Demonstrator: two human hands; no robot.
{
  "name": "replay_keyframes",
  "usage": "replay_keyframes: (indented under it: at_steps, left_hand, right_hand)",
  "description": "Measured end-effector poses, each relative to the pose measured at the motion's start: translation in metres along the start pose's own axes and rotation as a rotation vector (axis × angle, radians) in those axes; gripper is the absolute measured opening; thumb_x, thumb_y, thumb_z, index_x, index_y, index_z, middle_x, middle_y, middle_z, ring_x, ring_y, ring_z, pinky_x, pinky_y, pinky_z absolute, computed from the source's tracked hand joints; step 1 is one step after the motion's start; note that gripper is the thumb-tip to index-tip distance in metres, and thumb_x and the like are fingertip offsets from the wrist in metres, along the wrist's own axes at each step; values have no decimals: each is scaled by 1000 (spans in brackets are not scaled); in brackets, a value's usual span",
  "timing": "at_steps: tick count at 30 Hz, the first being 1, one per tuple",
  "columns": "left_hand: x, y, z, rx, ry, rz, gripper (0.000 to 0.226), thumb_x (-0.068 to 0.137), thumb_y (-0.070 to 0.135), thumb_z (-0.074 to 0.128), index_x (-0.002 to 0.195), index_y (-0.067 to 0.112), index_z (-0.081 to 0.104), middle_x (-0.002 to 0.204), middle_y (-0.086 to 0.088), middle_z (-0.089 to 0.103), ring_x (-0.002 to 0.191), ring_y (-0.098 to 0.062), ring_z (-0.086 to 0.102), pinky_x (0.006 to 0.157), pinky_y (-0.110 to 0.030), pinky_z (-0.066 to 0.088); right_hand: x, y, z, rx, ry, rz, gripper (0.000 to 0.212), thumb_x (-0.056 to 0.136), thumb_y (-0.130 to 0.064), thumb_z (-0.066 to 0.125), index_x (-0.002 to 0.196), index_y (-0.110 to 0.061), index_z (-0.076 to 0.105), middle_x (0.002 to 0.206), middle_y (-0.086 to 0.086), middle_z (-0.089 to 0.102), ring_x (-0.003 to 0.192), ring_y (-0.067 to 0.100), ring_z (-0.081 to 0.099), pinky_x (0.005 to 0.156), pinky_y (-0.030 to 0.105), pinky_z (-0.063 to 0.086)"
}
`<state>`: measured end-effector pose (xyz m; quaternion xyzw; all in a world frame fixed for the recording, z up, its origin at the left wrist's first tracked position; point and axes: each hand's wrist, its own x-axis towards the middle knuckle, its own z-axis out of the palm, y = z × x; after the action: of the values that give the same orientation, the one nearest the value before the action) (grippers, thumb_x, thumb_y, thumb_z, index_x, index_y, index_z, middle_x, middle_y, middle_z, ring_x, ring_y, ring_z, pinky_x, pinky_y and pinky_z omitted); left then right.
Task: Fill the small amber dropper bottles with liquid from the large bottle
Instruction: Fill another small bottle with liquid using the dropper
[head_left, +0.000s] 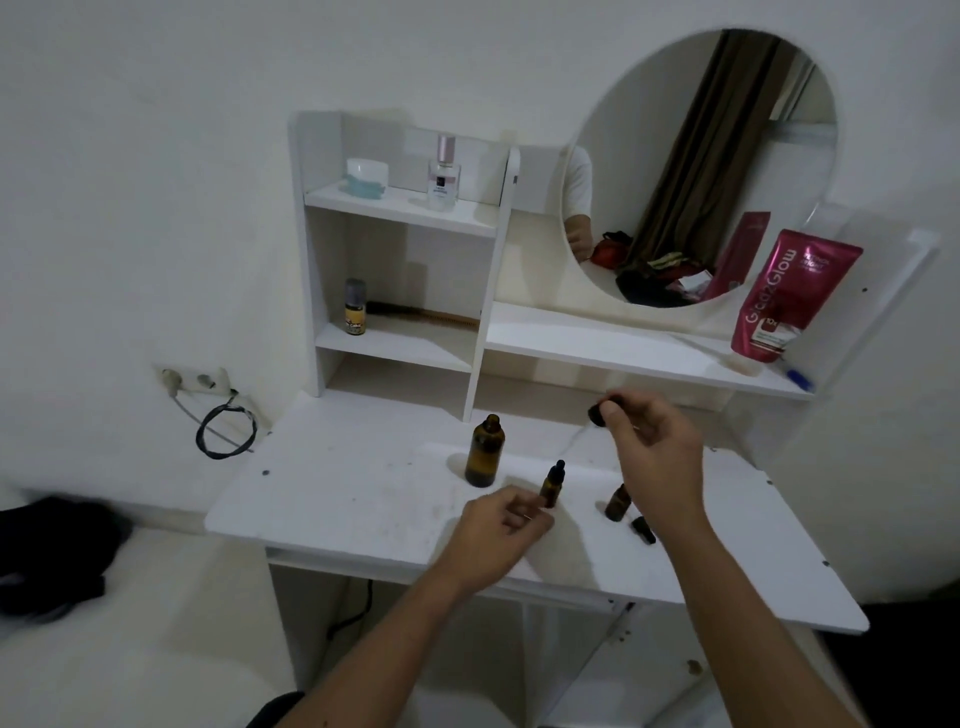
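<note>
While the left grip (498, 525) pinches a small capped amber dropper bottle (551, 486) low on its body, bottle upright on the white bench (332, 499), the right grip (652, 447) is raised above the bench, fingers curled on a black dropper cap (604, 409). A thin glass pipette (574, 439) hangs from the cap, slanting down and left of the right grip. Large amber bottle (485, 451), uncapped, stands upright just beyond the left grip, apart from it. Second small amber bottle (618, 502), open, stands below the right grip, right of the held bottle. A small black cap (643, 529) lies on the bench beside it, partly hidden by the right forearm. Beyond both grips: white shelf unit (400, 218), round mirror (701, 166), pink tube (784, 296).
</note>
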<state>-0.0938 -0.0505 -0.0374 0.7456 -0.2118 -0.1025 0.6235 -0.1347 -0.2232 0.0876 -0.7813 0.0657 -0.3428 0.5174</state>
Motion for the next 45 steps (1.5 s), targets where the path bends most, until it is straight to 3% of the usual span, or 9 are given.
replay_keyframes:
  at_steps: [5,10,14,19,28,34,37,41,45]
  left_hand:
    - [15,-12,-46,-16,241,-51,25,84,31,85,101,22,69,95,5,72,87,-10,68,78,-19,57]
    - [36,-19,-46,98,394,-79,56,78,39,89,120,25,54,116,10,60,101,-10,61,83,-17,53]
    - [45,-25,-41,160,350,-85,67,82,45,83,139,28,50,130,16,56,115,-8,57,101,-29,51]
    - [47,-27,-42,160,348,-81,50,88,42,79,132,31,56,125,13,65,110,-11,64,97,-31,57]
    - [45,-27,-42,169,360,-73,47,90,43,76,131,32,56,125,13,65,110,-9,62,100,-29,55]
    - [46,-29,-40,179,362,-82,49,89,46,76,131,31,56,127,11,66,113,-13,63,103,-35,55]
    - [47,-30,-39,177,357,-73,48,88,45,77,130,30,57,125,12,66,112,-13,64,102,-36,56]
    - [47,-32,-39,187,360,-60,48,89,43,77,130,29,58,123,13,66,110,-9,63,100,-32,56]
    - [47,-31,-40,199,369,-60,48,88,42,78,130,30,58,122,13,67,110,-9,64,99,-33,57]
  right_hand:
    - [6,-15,40,45,-81,-1,14,97,-12,70,108,-19,75,101,-6,78,98,4,75,90,18,58]
    - [17,-24,61,79,-84,-35,14,99,-13,68,111,-16,74,105,-3,78,101,8,74,94,20,57]
    - [22,-24,72,79,-90,-43,13,99,-14,68,111,-17,74,105,-3,77,102,10,74,95,24,57]
    - [21,-11,85,-1,-121,-31,14,99,-15,69,112,-16,74,103,-8,77,101,5,73,96,24,58]
    - [18,7,106,-132,-229,43,13,96,-19,72,98,-31,73,95,-15,77,95,1,73,90,21,57]
    - [16,17,115,-201,-229,95,4,93,-15,76,91,-19,76,89,-8,76,84,-4,69,70,3,50]
    - [13,21,116,-239,-208,73,6,93,-12,75,88,-16,76,84,-10,73,80,-11,64,70,0,46]
    - [12,23,117,-255,-187,51,5,92,-13,75,90,-16,78,84,-10,74,81,-2,67,72,7,50]
    - [14,21,115,-214,-210,108,5,94,-17,74,97,-20,76,88,-16,72,84,-8,66,71,1,48]
